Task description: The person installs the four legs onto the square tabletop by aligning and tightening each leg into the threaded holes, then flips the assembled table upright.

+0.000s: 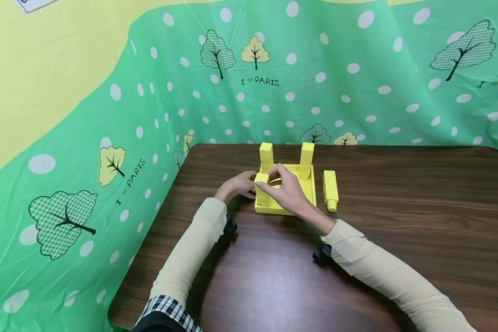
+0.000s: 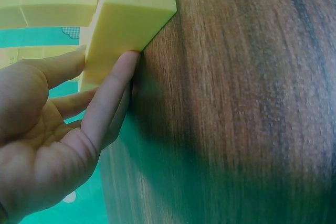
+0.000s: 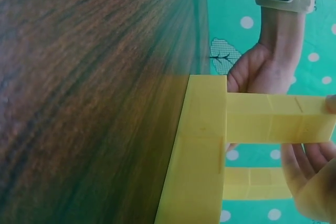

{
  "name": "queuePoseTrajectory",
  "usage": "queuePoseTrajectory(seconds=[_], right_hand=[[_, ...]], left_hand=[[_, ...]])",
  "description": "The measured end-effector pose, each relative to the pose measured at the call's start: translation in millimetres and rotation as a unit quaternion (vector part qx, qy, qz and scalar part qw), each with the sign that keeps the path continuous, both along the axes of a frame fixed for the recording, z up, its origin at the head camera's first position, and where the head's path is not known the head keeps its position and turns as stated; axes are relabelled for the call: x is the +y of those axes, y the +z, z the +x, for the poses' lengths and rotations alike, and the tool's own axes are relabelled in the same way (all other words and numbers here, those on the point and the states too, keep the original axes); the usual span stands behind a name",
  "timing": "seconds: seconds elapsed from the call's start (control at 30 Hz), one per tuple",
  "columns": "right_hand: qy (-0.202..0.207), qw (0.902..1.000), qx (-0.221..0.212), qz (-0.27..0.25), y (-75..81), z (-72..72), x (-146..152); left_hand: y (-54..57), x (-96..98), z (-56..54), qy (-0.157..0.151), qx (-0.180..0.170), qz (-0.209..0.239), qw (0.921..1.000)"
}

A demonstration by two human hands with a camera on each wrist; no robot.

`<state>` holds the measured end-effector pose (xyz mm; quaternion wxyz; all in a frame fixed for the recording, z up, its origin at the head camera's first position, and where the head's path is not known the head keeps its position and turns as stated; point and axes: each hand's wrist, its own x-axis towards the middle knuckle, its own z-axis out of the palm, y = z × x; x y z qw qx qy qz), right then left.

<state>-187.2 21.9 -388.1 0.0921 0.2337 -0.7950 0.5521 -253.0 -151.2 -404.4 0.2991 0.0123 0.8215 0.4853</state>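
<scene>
A square yellow tray-like base (image 1: 283,210) with a raised rim lies on the table, blocky posts standing at three of its corners. At the near left corner, my right hand (image 1: 289,191) pinches the upper end of a yellow post (image 1: 263,197) between thumb and fingers. My left hand (image 1: 240,185) holds the base's left side by that corner; in the left wrist view, thumb and fingers lie on either side of its wall (image 2: 131,27). Two more posts, the back left one (image 1: 266,156) and the back right one (image 1: 306,159), stand upright untouched.
A loose yellow post (image 1: 330,186) with a round stub at its near end lies to the right of the base. The dark wooden table (image 1: 419,216) extends to the right. A green dotted curtain (image 1: 336,101) hangs behind and at the left.
</scene>
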Motion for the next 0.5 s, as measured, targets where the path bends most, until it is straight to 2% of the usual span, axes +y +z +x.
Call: queuePoseTrajectory(seconds=[0.5], right_hand=[[0.007, 0.9986, -0.048, 0.019, 7.6, 0.9, 8.1]], left_hand=[[0.7, -0.6, 1.3, 0.000, 0.003, 0.006, 1.0000]])
